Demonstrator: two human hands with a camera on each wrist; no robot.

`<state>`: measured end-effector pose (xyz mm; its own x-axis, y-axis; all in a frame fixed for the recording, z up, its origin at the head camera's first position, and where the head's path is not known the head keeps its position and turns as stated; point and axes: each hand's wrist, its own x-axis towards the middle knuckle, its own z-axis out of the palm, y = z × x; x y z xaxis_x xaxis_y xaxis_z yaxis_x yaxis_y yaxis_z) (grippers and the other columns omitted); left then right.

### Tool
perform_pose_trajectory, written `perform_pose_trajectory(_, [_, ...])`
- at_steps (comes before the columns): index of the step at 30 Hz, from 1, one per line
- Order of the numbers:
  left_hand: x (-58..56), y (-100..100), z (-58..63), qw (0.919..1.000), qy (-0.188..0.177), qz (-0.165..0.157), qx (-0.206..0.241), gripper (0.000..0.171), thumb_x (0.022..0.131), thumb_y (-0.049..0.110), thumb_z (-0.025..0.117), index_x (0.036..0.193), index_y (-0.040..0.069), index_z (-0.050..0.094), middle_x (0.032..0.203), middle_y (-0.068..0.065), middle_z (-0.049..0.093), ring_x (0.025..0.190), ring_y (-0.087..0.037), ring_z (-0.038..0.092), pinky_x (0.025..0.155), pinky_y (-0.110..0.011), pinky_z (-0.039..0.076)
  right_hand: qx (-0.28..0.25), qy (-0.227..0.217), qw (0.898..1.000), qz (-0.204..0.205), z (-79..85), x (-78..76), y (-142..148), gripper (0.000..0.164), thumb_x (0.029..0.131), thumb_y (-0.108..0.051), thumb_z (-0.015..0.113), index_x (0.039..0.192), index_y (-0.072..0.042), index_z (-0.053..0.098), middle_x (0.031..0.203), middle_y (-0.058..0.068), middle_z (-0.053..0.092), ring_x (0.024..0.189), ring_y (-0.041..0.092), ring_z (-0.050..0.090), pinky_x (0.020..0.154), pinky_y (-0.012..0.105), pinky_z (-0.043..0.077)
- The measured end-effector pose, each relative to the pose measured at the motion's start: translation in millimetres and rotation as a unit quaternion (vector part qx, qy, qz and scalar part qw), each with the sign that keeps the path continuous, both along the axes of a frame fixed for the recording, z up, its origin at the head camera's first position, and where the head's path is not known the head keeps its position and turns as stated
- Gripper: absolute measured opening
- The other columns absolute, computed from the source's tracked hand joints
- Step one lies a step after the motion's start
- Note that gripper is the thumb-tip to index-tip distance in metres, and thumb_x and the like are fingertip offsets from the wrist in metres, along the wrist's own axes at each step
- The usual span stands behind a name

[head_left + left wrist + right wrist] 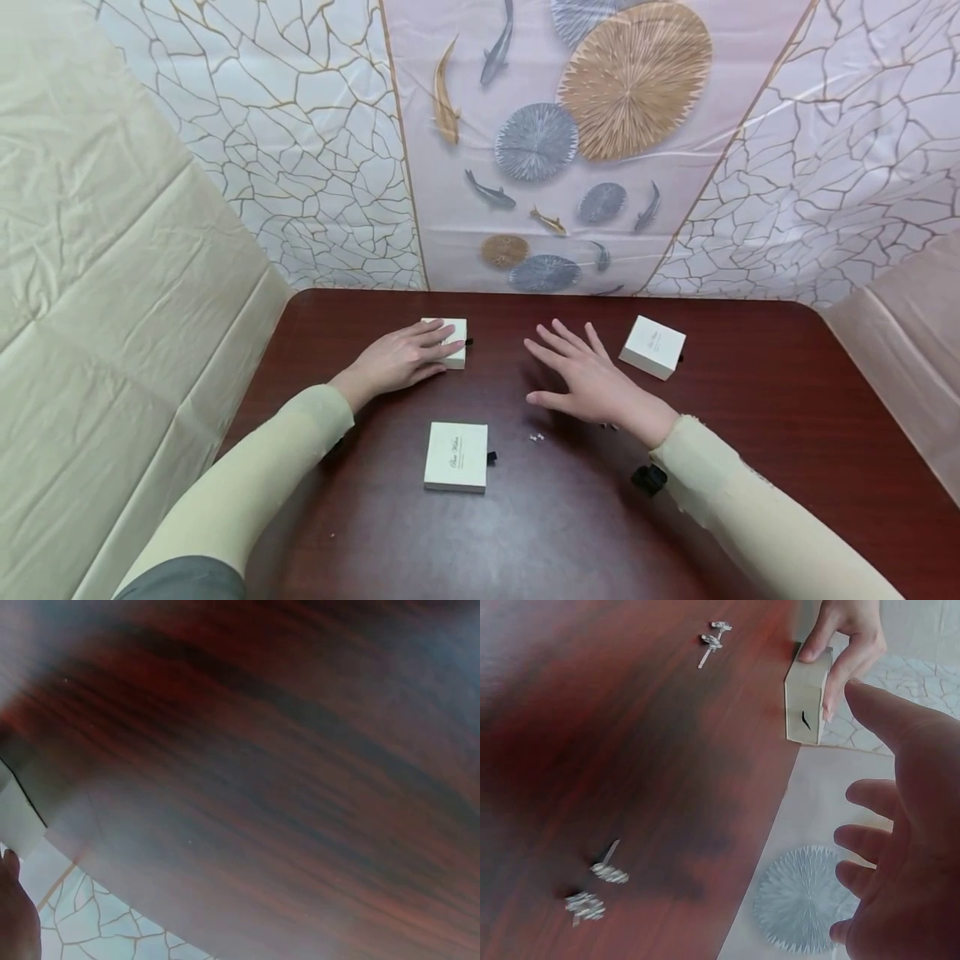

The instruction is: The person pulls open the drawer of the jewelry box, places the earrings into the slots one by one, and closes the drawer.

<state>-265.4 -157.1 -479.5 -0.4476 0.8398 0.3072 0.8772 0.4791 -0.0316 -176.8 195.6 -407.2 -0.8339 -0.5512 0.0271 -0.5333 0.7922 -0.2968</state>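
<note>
My left hand [397, 358] rests on a small white box [454, 360] at the back left, its fingers lying nearly straight over the lid and the thumb along the near side. A black ribbon tab sticks out of the box's right side. Held above the middle of the table, my right hand [588, 379] has its fingers spread and touches nothing. Below it lie two pairs of sparkly stud earrings; one pair [536, 437] is left of the wrist, while the other pair [609, 427] is partly hidden by it. The right wrist view shows studs [606, 871] close up.
A flat white box [456, 457] with printed lettering and a black tab lies front centre. Another small white box [654, 346] stands tilted at the back right. The dark red-brown table [360, 517] meets patterned cloth walls [330, 150] at the back and sides.
</note>
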Motion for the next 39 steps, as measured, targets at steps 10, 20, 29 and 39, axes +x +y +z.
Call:
perform_pose_trajectory(10, [0.0, 1.6, -3.2, 0.9999, -0.006, -0.006, 0.014, 0.051, 0.101, 0.024, 0.077, 0.149, 0.012, 0.065, 0.15, -0.02, 0.061, 0.143, -0.039, 0.056, 0.12, -0.054, 0.044, 0.004, -0.026, 0.999, 0.024, -0.5, -24.7, -20.0, 0.079, 0.099, -0.047, 0.076, 0.163, -0.012, 0.046, 0.172, 0.017, 0.034, 0.164, 0.039, 0.017, 0.128, 0.072, 0.001])
perform_pose_trajectory(20, [2.6, 1.9, -1.6, 0.9996, -0.017, 0.003, 0.022, 0.05, 0.1, 0.022, 0.078, 0.148, 0.012, 0.066, 0.149, -0.019, 0.063, 0.142, -0.039, 0.057, 0.119, -0.054, 0.045, 0.021, -0.027, 0.999, 0.037, -2.6, -51.5, -39.7, 0.071, 0.1, -0.047, 0.074, 0.158, -0.011, 0.054, 0.171, 0.018, 0.036, 0.163, 0.041, 0.021, 0.127, 0.073, 0.004])
perform_pose_trajectory(29, [4.0, 2.5, -1.4, 0.9996, -0.019, 0.011, 0.017, 0.051, 0.1, 0.024, 0.078, 0.148, 0.012, 0.066, 0.15, -0.019, 0.062, 0.143, -0.038, 0.056, 0.12, -0.054, 0.044, 0.026, -0.045, 0.997, 0.049, -6.1, -72.4, -55.5, 0.057, 0.104, -0.04, 0.07, 0.153, -0.01, 0.061, 0.172, 0.018, 0.033, 0.163, 0.04, 0.02, 0.128, 0.072, 0.005])
perform_pose_trajectory(39, [1.4, 1.4, 1.1, 0.9997, -0.016, 0.014, 0.013, 0.051, 0.102, 0.026, 0.076, 0.15, 0.016, 0.065, 0.151, -0.016, 0.061, 0.145, -0.035, 0.054, 0.121, -0.052, 0.043, 0.012, -0.04, 0.998, 0.041, -12.5, -87.3, -63.8, 0.045, 0.105, -0.032, 0.071, 0.143, -0.01, 0.07, 0.169, 0.02, 0.038, 0.161, 0.041, 0.024, 0.128, 0.072, 0.009])
